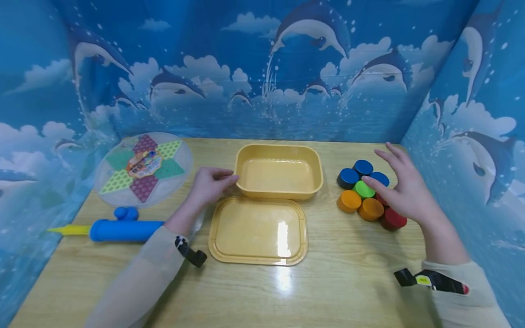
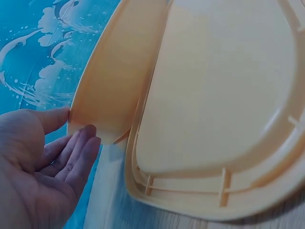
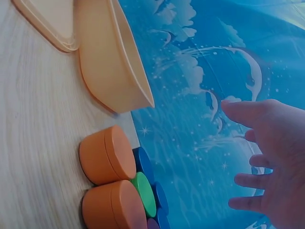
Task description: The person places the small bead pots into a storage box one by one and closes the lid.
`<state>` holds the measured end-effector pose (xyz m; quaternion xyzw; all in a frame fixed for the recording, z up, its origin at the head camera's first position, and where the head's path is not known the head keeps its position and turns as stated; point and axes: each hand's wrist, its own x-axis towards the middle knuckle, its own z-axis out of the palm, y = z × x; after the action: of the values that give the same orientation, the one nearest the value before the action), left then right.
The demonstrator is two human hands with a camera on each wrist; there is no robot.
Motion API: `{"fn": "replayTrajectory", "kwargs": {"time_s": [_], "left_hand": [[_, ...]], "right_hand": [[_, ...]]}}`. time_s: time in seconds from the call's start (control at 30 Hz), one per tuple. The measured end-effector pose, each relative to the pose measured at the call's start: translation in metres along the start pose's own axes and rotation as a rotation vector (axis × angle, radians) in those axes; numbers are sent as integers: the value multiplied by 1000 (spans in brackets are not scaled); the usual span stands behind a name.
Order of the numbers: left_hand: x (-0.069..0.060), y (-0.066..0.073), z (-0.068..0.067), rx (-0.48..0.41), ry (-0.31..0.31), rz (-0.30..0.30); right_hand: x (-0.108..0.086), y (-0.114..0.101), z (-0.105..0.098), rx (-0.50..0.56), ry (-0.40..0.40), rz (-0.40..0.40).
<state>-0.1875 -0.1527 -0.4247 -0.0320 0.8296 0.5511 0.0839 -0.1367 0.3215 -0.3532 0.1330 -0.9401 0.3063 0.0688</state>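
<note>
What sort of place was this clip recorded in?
Probably a small, set-up tabletop play or recording corner: dolphin-print sheeting hangs behind a wood-grain table, and on the table stand an open yellow box and a cluster of colored cylinders. The wider room isn't visible.

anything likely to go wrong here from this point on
The right hand hovers by the coloured cylinders, which stand bunched together; picking one might knock its neighbours. The left hand touches the yellow box; a push might shove it onto the lid lying close in front. The blue tube runs up behind the left sleeve, which could nudge or roll it.
</note>
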Motion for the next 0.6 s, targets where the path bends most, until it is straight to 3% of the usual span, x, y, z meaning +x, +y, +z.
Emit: {"fn": "replayTrajectory", "kwargs": {"time_s": [0.17,0.6], "left_hand": [[3,0,4,-77,28,-57],[3,1,11,-163,83,-133]], "right_hand": [[-3,5,-3,-8,7,22],[-1,21,-4,6,-4,30]]}}
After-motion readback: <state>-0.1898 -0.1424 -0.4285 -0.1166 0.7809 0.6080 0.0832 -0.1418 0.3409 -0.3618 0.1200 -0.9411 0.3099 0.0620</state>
